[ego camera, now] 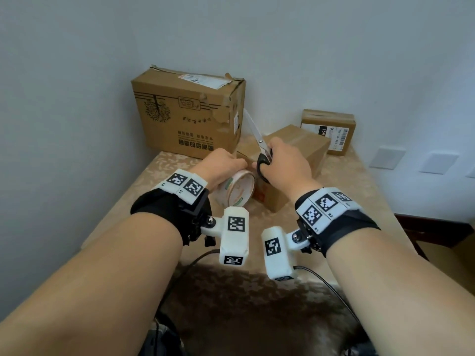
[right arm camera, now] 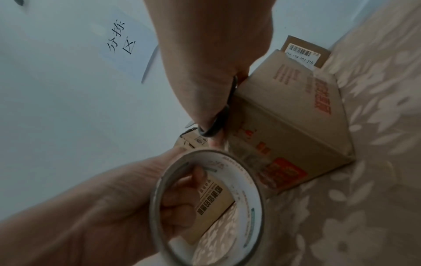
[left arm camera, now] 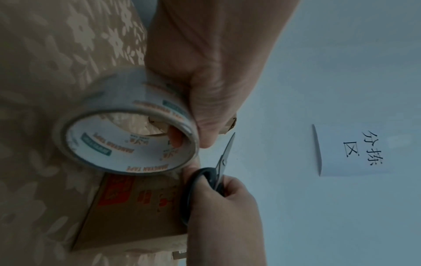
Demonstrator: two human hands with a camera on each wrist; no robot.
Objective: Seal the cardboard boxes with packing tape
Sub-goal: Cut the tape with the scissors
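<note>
Left hand [ego camera: 221,167] grips tape roll [ego camera: 237,191] beside box [ego camera: 290,160]; right hand [ego camera: 285,164] grips scissors [ego camera: 258,140], blades raised. Cutting step; next, blades should meet the strip.

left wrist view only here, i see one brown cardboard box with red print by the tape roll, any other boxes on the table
Observer: Yes, two more: a large brown cardboard box with black print back left, and a small brown cardboard box with a barcode label back right.
Operator: where do the scissors point
Observer: The black-handled steel scissors in the right hand point up at the large box's right edge.
</note>
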